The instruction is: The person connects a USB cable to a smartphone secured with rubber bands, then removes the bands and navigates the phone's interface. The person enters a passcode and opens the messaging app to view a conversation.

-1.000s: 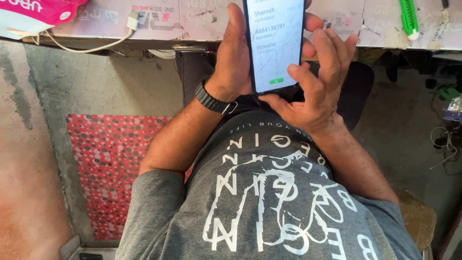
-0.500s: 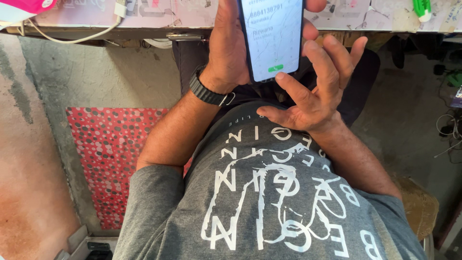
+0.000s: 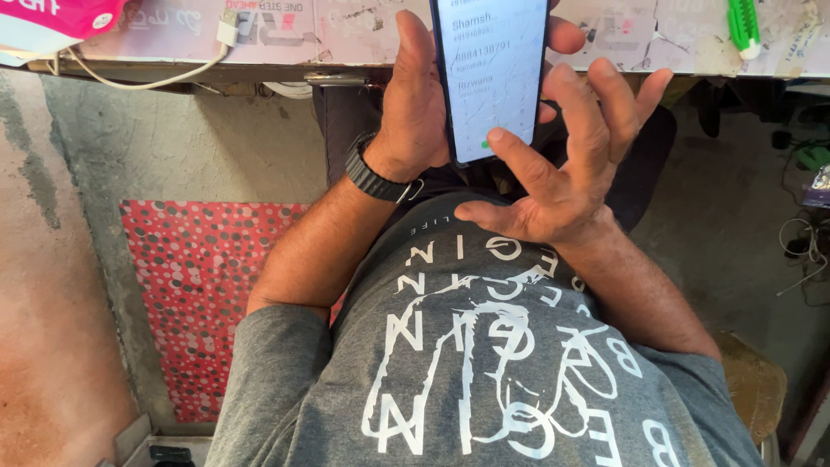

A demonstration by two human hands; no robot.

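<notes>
a smartphone [image 3: 491,78] with a lit white screen is held upright in front of the person's chest, its top edge cut off by the picture and its lower edge just above the grey printed t-shirt [image 3: 467,363]. the screen shows a list of entries with a small green mark at the bottom left corner; the list is open, and no entry looks picked yet, so the phone work seems to be in its middle.

the left hand [image 3: 415,112] is wrapped around the phone's left edge, thumb up along the side and fingertips showing past the right edge, gripping it firmly. a black wristwatch [image 3: 373,177] sits on that wrist.

the right hand [image 3: 562,173] is spread wide, fingers fanned and holding nothing; one finger touches the lower part of the screen.

behind the phone runs a worn tabletop [image 3: 363,35] edge with a white charger cable [image 3: 147,78], a pink object [image 3: 52,17] at far left and a green tool [image 3: 742,26] at far right. on the concrete floor [image 3: 173,147] below lies a red dotted mat [image 3: 199,303].
</notes>
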